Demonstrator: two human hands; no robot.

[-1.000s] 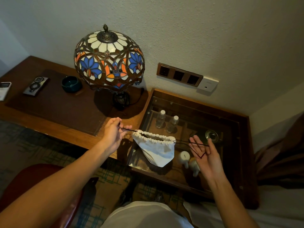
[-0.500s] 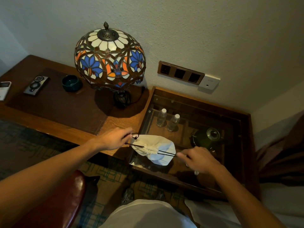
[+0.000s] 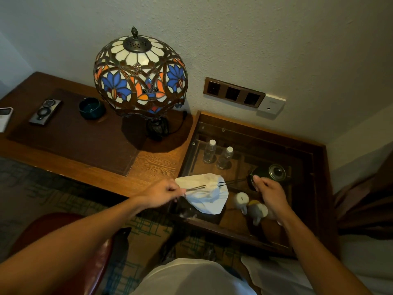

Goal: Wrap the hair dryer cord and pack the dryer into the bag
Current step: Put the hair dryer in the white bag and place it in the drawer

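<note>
A white cloth drawstring bag (image 3: pixel 207 193) lies on the glass top of the side table (image 3: pixel 251 137), its mouth gathered shut. Dark drawstrings run out of it on both sides. My left hand (image 3: pixel 162 192) pinches the left drawstring just left of the bag. My right hand (image 3: pixel 269 193) grips the right drawstring (image 3: pixel 232 181), stretched taut toward the right. The hair dryer and its cord are hidden; the bag bulges as if filled.
A stained-glass lamp (image 3: pixel 140 75) stands on the wooden desk (image 3: pixel 157 165). A dark bowl (image 3: pixel 91 107), a remote (image 3: pixel 45 111) and a phone (image 3: pixel 4 119) lie at the left. Under the glass are two bottles (image 3: pixel 217 155), a dark kettle (image 3: pixel 274 173) and white cups (image 3: pixel 241 200). A red chair (image 3: pixel 63 226) sits below left.
The bag went from hanging open between my hands to lying on the glass. Both hands have pulled the drawstrings apart, and the mouth is now cinched shut.
</note>
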